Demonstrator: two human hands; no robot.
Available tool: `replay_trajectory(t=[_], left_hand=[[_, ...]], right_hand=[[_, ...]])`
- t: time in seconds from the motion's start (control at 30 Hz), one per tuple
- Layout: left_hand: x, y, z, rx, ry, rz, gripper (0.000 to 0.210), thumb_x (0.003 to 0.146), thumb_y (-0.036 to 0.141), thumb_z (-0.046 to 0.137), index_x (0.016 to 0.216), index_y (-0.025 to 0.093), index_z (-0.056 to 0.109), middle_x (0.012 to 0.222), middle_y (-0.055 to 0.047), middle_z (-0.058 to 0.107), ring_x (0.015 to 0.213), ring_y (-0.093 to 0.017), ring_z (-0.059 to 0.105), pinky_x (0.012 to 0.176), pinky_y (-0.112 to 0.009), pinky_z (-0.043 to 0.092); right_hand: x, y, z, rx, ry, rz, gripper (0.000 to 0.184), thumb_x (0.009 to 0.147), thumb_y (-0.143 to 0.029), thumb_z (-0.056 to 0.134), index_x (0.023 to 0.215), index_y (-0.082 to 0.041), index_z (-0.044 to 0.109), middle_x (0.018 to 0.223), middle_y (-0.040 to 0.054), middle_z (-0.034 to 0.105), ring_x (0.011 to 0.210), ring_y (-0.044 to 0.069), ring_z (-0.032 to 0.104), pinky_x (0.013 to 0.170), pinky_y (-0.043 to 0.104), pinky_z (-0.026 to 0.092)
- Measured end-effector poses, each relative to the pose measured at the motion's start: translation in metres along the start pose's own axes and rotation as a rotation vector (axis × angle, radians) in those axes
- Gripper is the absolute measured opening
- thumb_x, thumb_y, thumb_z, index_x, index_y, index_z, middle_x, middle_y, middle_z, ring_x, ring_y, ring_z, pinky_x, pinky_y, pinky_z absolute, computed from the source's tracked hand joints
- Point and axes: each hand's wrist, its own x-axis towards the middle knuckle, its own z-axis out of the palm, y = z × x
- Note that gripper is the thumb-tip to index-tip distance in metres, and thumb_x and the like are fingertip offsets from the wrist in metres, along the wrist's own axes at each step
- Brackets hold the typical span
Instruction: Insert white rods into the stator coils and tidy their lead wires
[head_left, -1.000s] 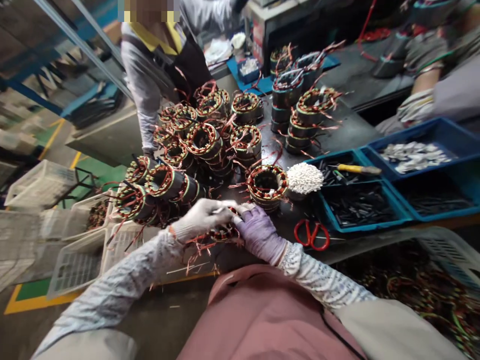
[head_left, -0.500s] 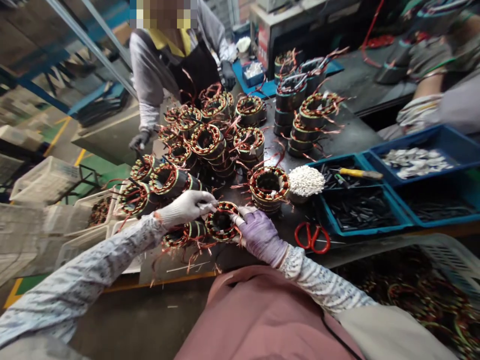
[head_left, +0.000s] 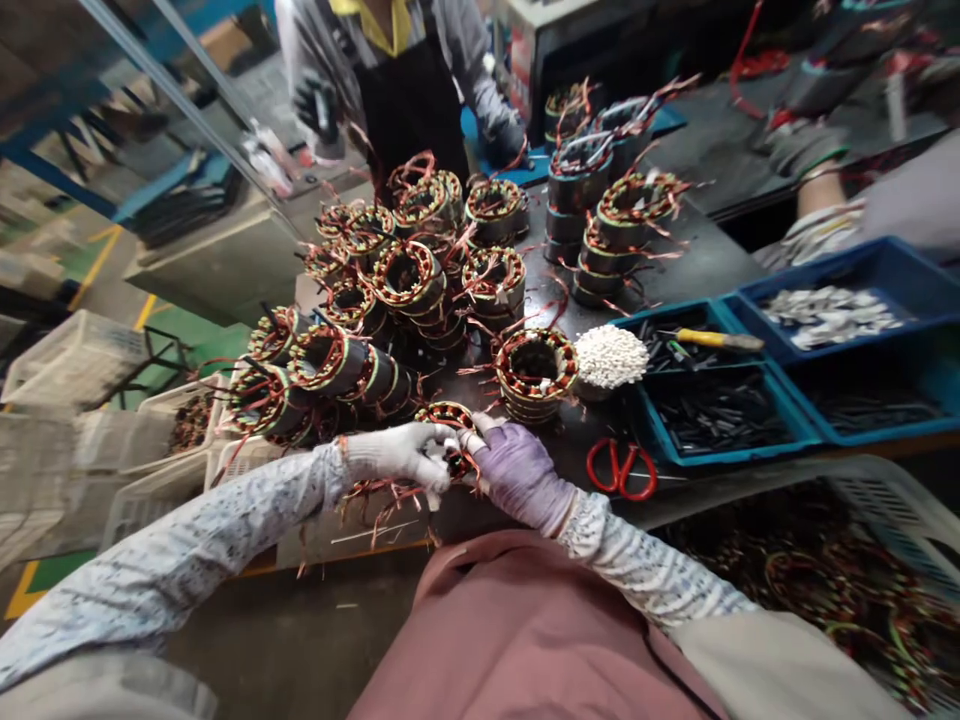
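Observation:
A wire-wound motor stator [head_left: 445,411] sits near the table's front edge between my hands, its opening mostly covered by fingers. My right hand [head_left: 521,472], in a purple and white glove, grips its right side with the fingers over the rim. In a white knitted glove, my left hand [head_left: 399,454] reaches across from the left, thumb and fingers closed together at the opening; what they pinch is hidden. Copper leads [head_left: 386,497] stick out below the left hand. Just beyond, another stator [head_left: 537,372] stands upright beside a heap of small white pieces [head_left: 611,355].
Several stators [head_left: 409,275] are stacked at the back; others lie tipped at left [head_left: 326,358]. Red scissors [head_left: 621,470] lie right, near blue bins [head_left: 731,412] of black tubes. A yellow-handled tool [head_left: 718,340] rests there. A co-worker [head_left: 405,90] stands opposite; another's gloved hand [head_left: 806,155] is far right.
My left hand has moved right and toward me, over the stator's opening. My right hand keeps its hold. The co-worker opposite has raised one hand from the stators and lowered the other to the blue mat.

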Motion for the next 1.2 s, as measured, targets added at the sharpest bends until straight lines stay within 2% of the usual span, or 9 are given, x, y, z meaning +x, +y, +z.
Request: replay_trajectory(t=[0.17,0.33,0.53,0.63,0.73,0.9,1.03,1.13,1.2], left_hand=[[-0.005,0.0,0.006,0.543,0.292,0.11,0.021,0.072,0.031,0.062,0.087,0.018,0.066,0.08,-0.001,0.066,0.075,-0.014,0.059,0.072,-0.024,0.046],[-0.012,0.009,0.012,1.066,0.368,0.084,0.01,0.07,0.019,0.059,0.071,0.019,0.069,0.071,-0.005,0.066,0.061,-0.016,0.059,0.062,-0.025,0.043],[-0.004,0.027,0.03,0.239,0.569,0.146,0.028,0.07,0.037,0.051,0.049,0.02,0.059,0.041,0.004,0.047,0.041,-0.011,0.042,0.043,-0.018,0.039],[-0.012,0.021,0.021,-0.276,0.83,0.283,0.025,0.073,0.037,0.05,0.057,0.019,0.051,0.047,0.006,0.046,0.039,-0.006,0.034,0.04,-0.017,0.033],[-0.028,0.0,0.012,-0.338,0.984,0.287,0.028,0.071,0.041,0.059,0.061,0.017,0.05,0.055,0.004,0.052,0.044,-0.005,0.041,0.046,-0.018,0.038],[-0.033,-0.02,0.014,0.475,0.698,0.224,0.041,0.068,0.041,0.066,0.104,0.019,0.064,0.105,-0.006,0.066,0.092,-0.02,0.06,0.082,-0.031,0.046],[-0.015,-0.004,0.007,0.964,0.408,0.132,0.016,0.072,0.032,0.059,0.078,0.021,0.068,0.079,-0.004,0.068,0.073,-0.018,0.06,0.067,-0.027,0.042],[-0.005,0.005,0.002,0.982,0.366,0.126,0.016,0.063,0.028,0.063,0.051,0.02,0.058,0.05,0.001,0.053,0.055,-0.013,0.05,0.056,-0.026,0.036],[-0.003,0.006,0.004,0.685,0.353,0.114,0.021,0.056,0.027,0.067,0.044,0.019,0.052,0.041,0.004,0.043,0.047,-0.011,0.043,0.052,-0.025,0.033]], right_hand=[[0.0,-0.001,-0.006,0.011,-0.001,0.011,0.055,0.081,-0.035,0.061,0.131,-0.016,0.05,0.137,0.0188,0.046,0.109,0.031,0.053,0.086,0.042,0.045],[-0.001,-0.003,-0.01,0.004,-0.018,0.028,0.054,0.082,-0.034,0.059,0.133,-0.017,0.049,0.138,0.0191,0.046,0.108,0.031,0.054,0.085,0.042,0.046],[-0.003,-0.007,-0.003,-0.032,-0.026,0.071,0.055,0.086,-0.04,0.053,0.135,-0.017,0.047,0.138,0.0198,0.045,0.1,0.031,0.058,0.079,0.043,0.049],[-0.006,-0.003,-0.006,-0.018,-0.033,0.047,0.055,0.084,-0.037,0.057,0.135,-0.02,0.047,0.14,0.0165,0.044,0.103,0.03,0.057,0.08,0.043,0.049],[-0.011,0.006,-0.019,0.046,-0.018,-0.012,0.057,0.083,-0.028,0.059,0.137,-0.019,0.044,0.141,0.0135,0.043,0.111,0.026,0.055,0.089,0.038,0.048],[-0.011,0.01,-0.032,0.065,0.013,-0.04,0.057,0.082,-0.028,0.062,0.135,-0.016,0.046,0.138,0.015,0.047,0.116,0.025,0.052,0.096,0.038,0.044],[-0.005,0.0,-0.026,-0.009,-0.074,-0.041,0.065,0.072,-0.039,0.072,0.132,-0.021,0.051,0.143,0.0175,0.039,0.118,0.032,0.049,0.092,0.045,0.045],[-0.001,-0.009,-0.02,-0.076,-0.072,0.017,0.062,0.073,-0.044,0.071,0.129,-0.021,0.054,0.142,0.0189,0.04,0.115,0.034,0.05,0.09,0.047,0.043],[0.0,-0.014,-0.017,-0.1,-0.081,0.063,0.055,0.079,-0.045,0.064,0.128,-0.022,0.055,0.14,0.0191,0.043,0.11,0.032,0.053,0.087,0.045,0.045]])
